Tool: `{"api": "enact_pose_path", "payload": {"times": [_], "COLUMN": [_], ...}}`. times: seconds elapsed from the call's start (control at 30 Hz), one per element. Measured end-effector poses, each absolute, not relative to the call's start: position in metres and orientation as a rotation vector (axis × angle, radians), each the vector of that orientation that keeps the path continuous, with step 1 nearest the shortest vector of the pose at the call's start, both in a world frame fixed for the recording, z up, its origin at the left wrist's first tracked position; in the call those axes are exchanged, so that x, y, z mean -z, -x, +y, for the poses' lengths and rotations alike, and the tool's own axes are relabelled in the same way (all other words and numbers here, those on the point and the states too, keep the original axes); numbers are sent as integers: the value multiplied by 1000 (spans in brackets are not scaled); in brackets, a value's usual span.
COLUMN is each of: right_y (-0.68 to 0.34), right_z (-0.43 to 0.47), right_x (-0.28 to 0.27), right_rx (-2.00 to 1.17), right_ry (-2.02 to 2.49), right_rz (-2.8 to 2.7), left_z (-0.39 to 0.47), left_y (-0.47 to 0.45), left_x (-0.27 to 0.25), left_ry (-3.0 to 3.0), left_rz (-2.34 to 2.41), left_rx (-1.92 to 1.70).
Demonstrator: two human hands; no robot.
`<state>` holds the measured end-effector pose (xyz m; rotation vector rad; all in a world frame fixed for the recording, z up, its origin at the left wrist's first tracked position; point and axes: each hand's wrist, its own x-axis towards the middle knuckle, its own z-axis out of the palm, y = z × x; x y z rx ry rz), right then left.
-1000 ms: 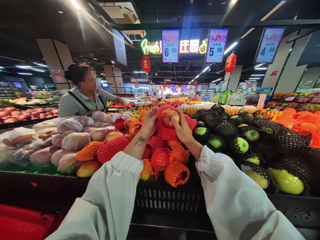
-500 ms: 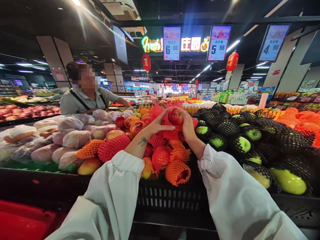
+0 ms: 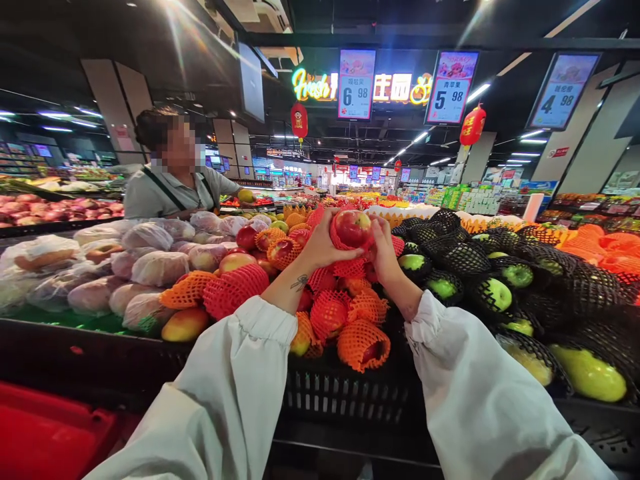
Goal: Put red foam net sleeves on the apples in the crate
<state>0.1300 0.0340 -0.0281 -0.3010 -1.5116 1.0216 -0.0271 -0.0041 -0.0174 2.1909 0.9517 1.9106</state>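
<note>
Net sleeve [image 3: 334, 235] pulled further up apple [image 3: 353, 227]; left hand [image 3: 323, 245] and right hand [image 3: 384, 250] both clasp it between them.

Co-worker's face [image 3: 181, 143] blurred — far shelves indistinct

A supermarket hall with a dark ceiling [image 3: 150, 40] crossed by strip lights [image 3: 530, 133] that throw lens flare. Three hanging price screens [image 3: 356, 83] show 6.98, 5.98 and 4.98, with a neon sign [image 3: 313, 85] glowing behind them. Red lanterns [image 3: 473, 125] hang below. Pale square pillars [image 3: 115, 100] stand at left and right. Lit aisles and produce stands [image 3: 450, 197] recede in the distance. A person in a grey shirt [image 3: 175, 190] stands behind the far left corner of the fruit stand.
</note>
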Motion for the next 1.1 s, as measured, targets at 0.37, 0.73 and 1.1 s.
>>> {"api": "enact_pose_path", "payload": {"times": [0.37, 0.73, 1.1], "right_y": [-142, -149, -151], "right_z": [29, 32, 26], "right_x": [27, 18, 17], "right_rx": [183, 66, 47], "right_ry": [714, 652, 681], "right_rz": [-2280, -1506, -1549], "left_z": [10, -22, -34], "left_y": [40, 30, 33], "left_x": [11, -1, 1], "left_ry": [-1362, -1387, -1802], "left_rz": [1449, 2297, 2697], "left_rx": [-2747, -1990, -999]}}
